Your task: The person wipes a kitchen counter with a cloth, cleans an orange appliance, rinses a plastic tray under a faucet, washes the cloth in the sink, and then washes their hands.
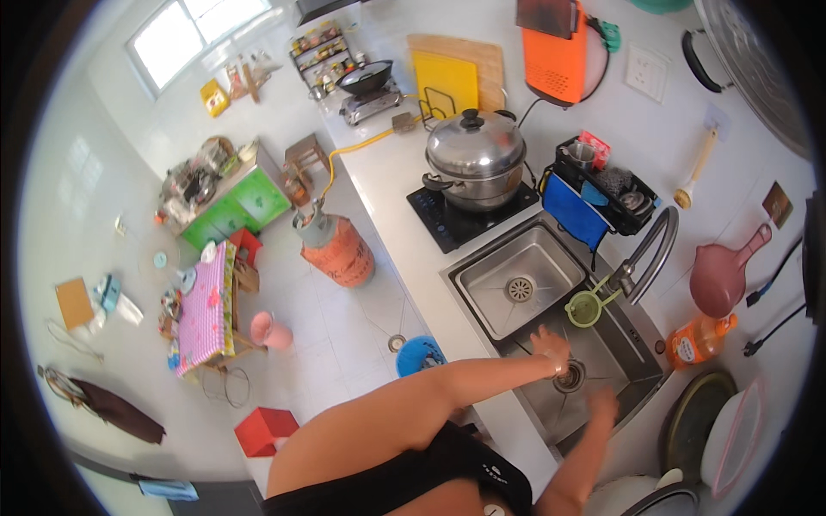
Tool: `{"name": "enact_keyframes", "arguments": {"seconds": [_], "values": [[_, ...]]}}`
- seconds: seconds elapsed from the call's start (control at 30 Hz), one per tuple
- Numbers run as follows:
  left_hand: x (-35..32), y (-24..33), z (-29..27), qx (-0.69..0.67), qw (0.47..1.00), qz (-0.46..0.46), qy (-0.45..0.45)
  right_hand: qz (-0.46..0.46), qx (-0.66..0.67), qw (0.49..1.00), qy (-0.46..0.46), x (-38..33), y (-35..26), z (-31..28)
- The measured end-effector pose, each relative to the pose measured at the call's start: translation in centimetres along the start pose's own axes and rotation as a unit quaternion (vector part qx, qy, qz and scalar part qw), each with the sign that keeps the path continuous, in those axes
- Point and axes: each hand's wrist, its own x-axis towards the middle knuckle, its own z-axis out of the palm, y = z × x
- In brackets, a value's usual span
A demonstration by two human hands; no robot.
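- The person's bare shoulder and upper arm, with a black top (447,469) below it, fill the lower middle of the view, nearest the camera.
- The left hand (551,344) reaches down into the near basin of the steel double sink (632,322), fingers spread flat; it seems to hold nothing, though the grip is hard to make out.
- The round drain (570,376) sits just beside that hand, at the wrist, between the two hands.
- The right hand (602,404) is in the same basin, a little apart from the left and on the drain's other side; it is blurred, so I cannot tell whether it is open or closed.
- A green strainer (585,308) hangs just above the hands, under the curved tap (650,254).
- The far basin has its own drain (520,289) and lies beyond the left hand.
- An orange soap bottle (699,338) stands on the sink's rim near the right hand.
- A big steel pot (475,153) sits on a black hob (465,219) further along the white counter (387,185).
- An orange gas cylinder (337,249) stands on the floor, well apart from the sink.
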Motion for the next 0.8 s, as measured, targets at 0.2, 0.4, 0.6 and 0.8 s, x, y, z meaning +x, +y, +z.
{"name": "enact_keyframes", "arguments": {"seconds": [0.2, 0.4, 0.6, 0.8], "values": [[-3.0, -3.4, 5.1, -0.234, 0.96, 0.134, -0.074, 0.025, -0.574, 0.788, -0.223, -3.9, 5.2, 2.9], [-5.0, -10.8, 4.9, -0.291, 0.927, 0.233, 0.052, 0.06, -0.45, 0.873, -0.176, -6.0, 3.0, 3.6], [-15.2, -28.3, 7.4, -0.359, 0.913, 0.121, 0.153, 0.143, 0.009, 0.979, 0.141, -6.7, 1.6, 7.1], [-34.0, -48.7, 21.3, -0.44, 0.856, -0.186, 0.2, 0.194, 0.243, 0.944, 0.105, -7.0, -1.5, 18.9]]}}
